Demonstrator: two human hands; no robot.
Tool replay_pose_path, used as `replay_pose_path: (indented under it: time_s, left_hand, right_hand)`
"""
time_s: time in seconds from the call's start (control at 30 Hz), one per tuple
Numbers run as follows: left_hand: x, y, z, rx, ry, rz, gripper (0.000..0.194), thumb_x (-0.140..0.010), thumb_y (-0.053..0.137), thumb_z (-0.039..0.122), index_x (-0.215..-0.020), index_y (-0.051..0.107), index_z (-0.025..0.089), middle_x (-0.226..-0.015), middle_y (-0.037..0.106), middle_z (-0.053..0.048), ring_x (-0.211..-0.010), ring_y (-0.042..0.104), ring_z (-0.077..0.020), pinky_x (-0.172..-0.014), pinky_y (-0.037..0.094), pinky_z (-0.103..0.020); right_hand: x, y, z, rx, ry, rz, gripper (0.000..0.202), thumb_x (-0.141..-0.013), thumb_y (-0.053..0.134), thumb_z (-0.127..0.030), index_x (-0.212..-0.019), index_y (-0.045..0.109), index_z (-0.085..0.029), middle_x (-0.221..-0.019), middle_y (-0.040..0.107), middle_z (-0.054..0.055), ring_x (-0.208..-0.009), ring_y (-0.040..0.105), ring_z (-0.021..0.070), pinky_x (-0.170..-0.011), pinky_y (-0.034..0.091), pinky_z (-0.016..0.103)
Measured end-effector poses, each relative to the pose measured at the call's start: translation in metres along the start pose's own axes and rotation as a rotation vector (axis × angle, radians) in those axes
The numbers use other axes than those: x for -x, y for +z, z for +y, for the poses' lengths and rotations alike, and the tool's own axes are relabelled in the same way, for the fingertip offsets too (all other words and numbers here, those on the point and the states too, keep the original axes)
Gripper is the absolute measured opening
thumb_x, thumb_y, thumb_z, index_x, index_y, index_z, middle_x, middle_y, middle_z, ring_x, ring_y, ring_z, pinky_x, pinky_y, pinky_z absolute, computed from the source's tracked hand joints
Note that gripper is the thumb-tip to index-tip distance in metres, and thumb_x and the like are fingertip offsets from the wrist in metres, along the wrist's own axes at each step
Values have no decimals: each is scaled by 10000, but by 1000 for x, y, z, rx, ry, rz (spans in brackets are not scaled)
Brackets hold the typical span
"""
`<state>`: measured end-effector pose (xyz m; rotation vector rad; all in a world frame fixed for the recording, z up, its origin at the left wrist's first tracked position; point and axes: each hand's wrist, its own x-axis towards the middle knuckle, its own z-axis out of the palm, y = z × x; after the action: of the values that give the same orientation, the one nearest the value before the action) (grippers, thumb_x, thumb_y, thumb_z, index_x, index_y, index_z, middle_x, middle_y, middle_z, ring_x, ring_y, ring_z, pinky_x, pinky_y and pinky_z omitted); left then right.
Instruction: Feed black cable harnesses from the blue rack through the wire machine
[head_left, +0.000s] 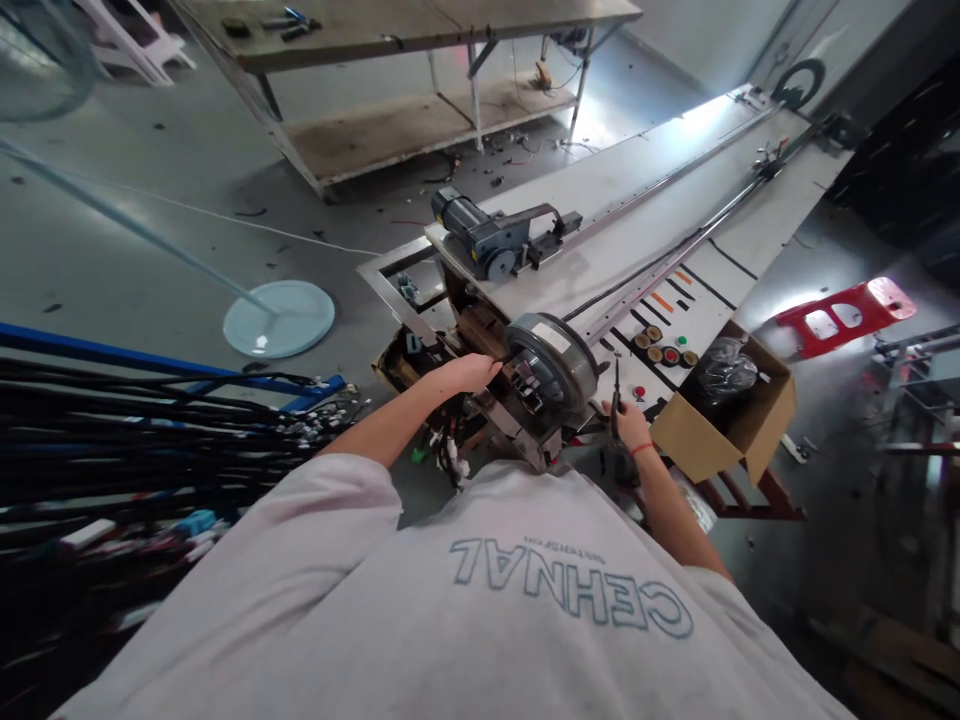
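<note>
My left hand (476, 373) is closed in a pinch at the left side of a round grey machine head (555, 365) with a white label. A thin black strand (511, 356) runs from its fingertips toward that head; its kind is unclear. My right hand (634, 427), with a red band at the wrist, is wrapped around dark scissors (617, 380) just right of the head. Their narrow tip points away from me, and the handles are partly hidden by my fingers. A red button (639, 393) sits on the bench near this hand.
A motor (469, 220) is mounted on the long white bench (652, 200). An open cardboard box (690, 440) with a plastic bag stands at right, near a red stool (847, 318). Bundled black cables (150, 430) hang at left, beyond them a fan base (279, 318).
</note>
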<state>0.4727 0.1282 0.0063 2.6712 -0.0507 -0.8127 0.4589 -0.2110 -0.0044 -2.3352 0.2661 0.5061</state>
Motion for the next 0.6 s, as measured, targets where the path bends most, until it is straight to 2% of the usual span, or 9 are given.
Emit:
replay_pose_path:
  time_s: [0.1, 0.17, 0.23, 0.3, 0.37, 0.4, 0.47, 0.5, 0.6]
  left_hand:
    - [6, 7, -6, 240, 69, -44, 475, -932, 343, 502, -740, 617, 165, -740, 670, -96, -737, 630, -191, -727, 497, -269]
    - [13, 11, -7, 496, 50, -145, 502, -909, 357, 588, -636, 520, 200, -538, 523, -27, -538, 519, -153, -574, 464, -271]
    - [23, 17, -6, 740, 26, -308, 530, -885, 370, 649, -584, 430, 217, -450, 361, 24, -413, 367, -117, -463, 391, -270]
    - [34, 25, -3, 908, 37, -464, 547, -885, 363, 662, -566, 387, 219, -434, 275, 48, -367, 262, -91, -417, 340, -265]
    - [47, 35, 0, 998, 83, -547, 554, -914, 303, 637, -580, 417, 209, -437, 278, 48, -358, 257, -85, -416, 350, -262]
    - [54, 40, 2, 1015, 121, -561, 559, -932, 265, 613, -614, 467, 200, -446, 325, 35, -368, 307, -93, -436, 383, -264]
    - [64, 48, 7, 971, 206, -517, 532, -958, 248, 542, -770, 584, 176, -532, 502, -11, -461, 479, -128, -527, 471, -279]
    - [67, 51, 9, 905, 240, -434, 470, -959, 293, 495, -883, 618, 165, -629, 596, -39, -556, 564, -151, -596, 507, -291]
    - [70, 60, 18, 622, 255, 1, 322, -857, 514, 271, -1143, 606, 153, -1011, 706, -107, -943, 651, -225, -861, 514, -334]
  right_hand:
    - [-20, -16, -5, 134, -11, 219, 126, -743, 644, -278, -737, 625, -153, -738, 654, 80, -803, 615, 221, -781, 451, 320]
    - [-8, -16, -15, -12, -130, 255, 215, -792, 601, -353, -799, 651, -144, -774, 666, 81, -780, 613, 199, -753, 458, 302]
    - [15, -3, -30, -225, -193, 34, 391, -850, 515, -499, -764, 655, -144, -636, 620, 46, -608, 571, 159, -615, 450, 270]
    - [33, 23, -50, -421, -202, -345, 485, -846, 494, -591, -777, 663, -141, -513, 541, -3, -463, 480, 118, -485, 386, 235]
    - [36, 54, -71, -598, -171, -597, 455, -820, 546, -589, -863, 662, -151, -481, 497, -44, -415, 422, 91, -428, 324, 207]
    - [33, 70, -81, -687, -143, -631, 418, -811, 571, -567, -889, 648, -163, -482, 480, -61, -409, 406, 81, -416, 305, 196]
    - [22, 97, -96, -833, -78, -529, 334, -801, 604, -517, -851, 597, -187, -487, 444, -83, -406, 376, 69, -405, 284, 186]
    - [18, 108, -101, -862, -61, -436, 306, -798, 617, -497, -814, 566, -196, -488, 430, -87, -409, 367, 68, -403, 284, 187]
    - [21, 135, -102, -801, -104, -155, 289, -801, 633, -476, -762, 509, -218, -486, 420, -82, -429, 379, 83, -412, 309, 204]
